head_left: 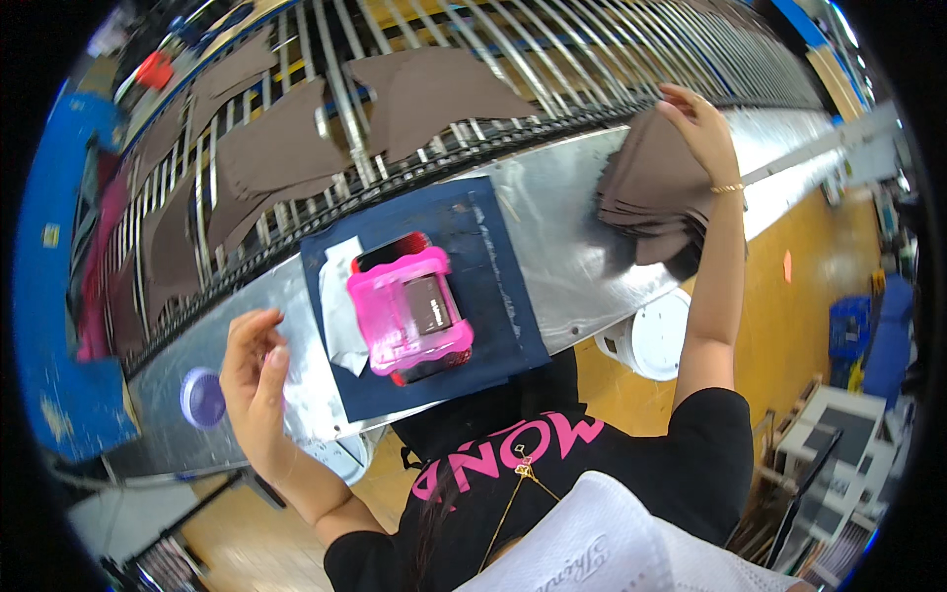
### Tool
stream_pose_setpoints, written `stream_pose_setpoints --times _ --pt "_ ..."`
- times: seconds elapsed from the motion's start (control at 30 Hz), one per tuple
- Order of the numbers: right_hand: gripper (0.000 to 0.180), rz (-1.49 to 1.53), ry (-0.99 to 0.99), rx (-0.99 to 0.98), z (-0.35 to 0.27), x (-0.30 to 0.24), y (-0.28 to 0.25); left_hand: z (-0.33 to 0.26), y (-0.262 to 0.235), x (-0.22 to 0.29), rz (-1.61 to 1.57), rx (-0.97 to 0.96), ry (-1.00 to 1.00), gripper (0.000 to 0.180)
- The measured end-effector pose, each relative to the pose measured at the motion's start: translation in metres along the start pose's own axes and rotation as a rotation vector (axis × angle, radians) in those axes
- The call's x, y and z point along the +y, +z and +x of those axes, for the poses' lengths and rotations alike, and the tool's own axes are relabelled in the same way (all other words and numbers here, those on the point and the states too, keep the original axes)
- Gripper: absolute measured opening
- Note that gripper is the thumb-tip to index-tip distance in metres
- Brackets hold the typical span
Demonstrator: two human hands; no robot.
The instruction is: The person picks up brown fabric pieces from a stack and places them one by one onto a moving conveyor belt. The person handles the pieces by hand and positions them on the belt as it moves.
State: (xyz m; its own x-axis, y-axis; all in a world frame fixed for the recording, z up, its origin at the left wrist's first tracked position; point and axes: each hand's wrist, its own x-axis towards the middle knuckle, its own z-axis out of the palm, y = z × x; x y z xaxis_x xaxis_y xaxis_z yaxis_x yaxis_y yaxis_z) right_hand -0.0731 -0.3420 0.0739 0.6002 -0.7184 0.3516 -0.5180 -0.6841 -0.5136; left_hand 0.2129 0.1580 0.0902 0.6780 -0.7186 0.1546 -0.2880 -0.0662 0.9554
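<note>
My right hand (pixel 701 133) is at the far corner of a fanned stack of brown cut fabric pieces (pixel 649 183) on the metal table. Its thumb and fingers close at the edge of the upper piece. My left hand (pixel 256 370) hovers over the table's left part, fingers loosely bent and thumb apart, with nothing visible in it. Between the hands a pink frame-like block (pixel 412 308) with a brown printed square in its middle and red and black parts beneath rests on a dark blue mat (pixel 498 296). A white cloth (pixel 342 306) lies beside the block.
A slatted metal conveyor (pixel 335 99) runs along the far side, carrying several brown pieces (pixel 434 99). A purple round container (pixel 202 398) stands left of my left hand. White buckets (pixel 659 335) stand below the near table edge. A blue panel (pixel 79 286) borders the left.
</note>
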Motion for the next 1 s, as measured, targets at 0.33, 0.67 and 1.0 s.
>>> stream_pose_setpoints --times 0.33,0.67,1.0 --pt "0.054 -0.590 0.678 0.088 -0.143 0.117 -0.027 0.010 0.015 0.002 0.044 -0.111 0.086 0.031" --pt "0.047 -0.723 0.616 0.076 -0.131 0.068 -0.042 0.002 0.015 0.004 0.081 -0.086 0.067 0.031" --pt "0.025 0.163 0.190 0.197 -0.100 -0.086 -0.082 0.034 0.042 0.020 0.064 -0.085 0.185 0.029"
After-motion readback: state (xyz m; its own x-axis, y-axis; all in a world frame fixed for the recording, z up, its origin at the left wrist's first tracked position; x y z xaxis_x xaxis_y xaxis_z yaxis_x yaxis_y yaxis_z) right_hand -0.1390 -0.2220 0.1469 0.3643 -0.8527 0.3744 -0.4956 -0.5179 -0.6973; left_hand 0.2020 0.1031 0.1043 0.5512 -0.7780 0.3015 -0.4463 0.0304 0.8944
